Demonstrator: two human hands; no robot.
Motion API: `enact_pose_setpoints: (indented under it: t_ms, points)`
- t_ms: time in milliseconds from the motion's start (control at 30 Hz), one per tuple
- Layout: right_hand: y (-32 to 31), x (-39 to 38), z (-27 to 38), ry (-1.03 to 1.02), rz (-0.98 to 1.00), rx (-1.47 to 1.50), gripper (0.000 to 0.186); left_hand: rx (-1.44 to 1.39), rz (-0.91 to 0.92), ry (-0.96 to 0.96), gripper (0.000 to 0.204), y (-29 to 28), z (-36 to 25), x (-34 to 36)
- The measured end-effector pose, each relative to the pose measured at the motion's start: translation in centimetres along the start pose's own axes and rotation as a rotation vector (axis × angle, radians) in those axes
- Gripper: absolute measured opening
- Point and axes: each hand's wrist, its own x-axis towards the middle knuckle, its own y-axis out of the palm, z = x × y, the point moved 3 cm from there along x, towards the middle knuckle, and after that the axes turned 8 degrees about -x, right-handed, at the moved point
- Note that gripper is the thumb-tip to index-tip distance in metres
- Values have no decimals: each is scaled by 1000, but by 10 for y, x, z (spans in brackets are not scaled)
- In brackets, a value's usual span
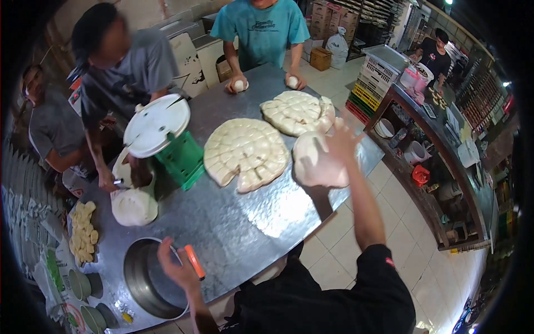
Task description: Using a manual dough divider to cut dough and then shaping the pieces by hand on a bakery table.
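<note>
My right hand [340,143] has spread fingers at the upper right of a smooth dough mound [317,167]; the hand is slightly blurred. My left hand [178,264] is raised with fingers apart over the near side of a steel pot [139,278], beside an orange-handled tool [193,261]; I cannot tell whether they touch. Two flat dough rounds scored into many pieces, one [246,150] central and one [292,108] farther back, lie on the steel table [233,234].
Co-workers stand left [128,61] and across [261,33], the latter holding dough balls [240,85]. A green scale [178,158], cut dough [83,234] and bowls [80,284] occupy the left. Right are stacked crates [375,80], a counter [456,167] and another person [431,58].
</note>
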Motion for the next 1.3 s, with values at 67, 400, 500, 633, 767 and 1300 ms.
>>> enact_pose_setpoints:
  t_ms: [67, 400, 500, 633, 767, 1300]
  points:
    - [70, -43, 30, -222, 185, -15, 84, -153, 303, -184, 35, 99, -48, 1]
    - [98, 23, -131, 255, 507, 1092, 54, -786, 548, -938, 70, 426, -68, -34]
    - [112, -33, -119, 532, 638, 1355, 96, -689, 431, -886, 75, 441, -87, -31]
    - [115, -10, -75, 577, 521, 1543, 90, -721, 426, -841, 66, 473, -63, -19]
    - [132, 10, -64, 546, 737, 1912, 72, -1239, 501, -1156, 58, 487, -73, -15]
    - [48, -220, 131, 308, 1449, 2258, 57, -1184, 51, -810, 54, 77, -57, -34]
